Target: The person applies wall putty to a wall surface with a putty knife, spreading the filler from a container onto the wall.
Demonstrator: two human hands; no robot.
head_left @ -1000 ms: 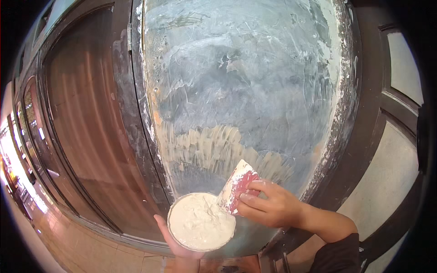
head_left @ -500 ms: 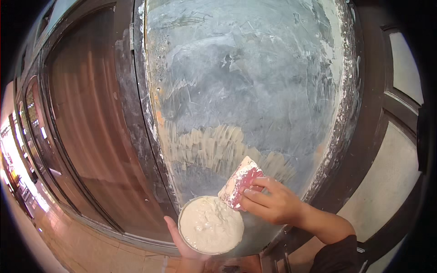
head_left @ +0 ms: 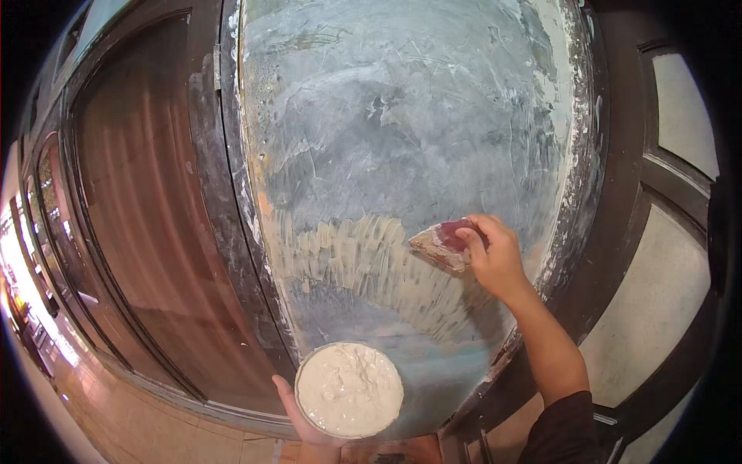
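Note:
My right hand grips a red putty spreader, its pale edge caked with filler and held against the grey-blue wall. A band of cream filler streaks crosses the wall's lower part and reaches the spreader. Low in the view, my left hand supports a round bowl of creamy putty from its left side and below. The thumb shows at the bowl's rim, while the other fingers are hidden beneath it.
Left of the wall stands a dark wooden frame with a brown, curtained glass panel. On the right is a dark frame with pale panels. A tiled floor lies at the lower left. Paint-flaked trim edges the wall.
My right hand has lifted the spreader from the bowl's rim up and right onto the wall. More filler streaks show at the band's lower right. The bowl sits slightly lower and further left.

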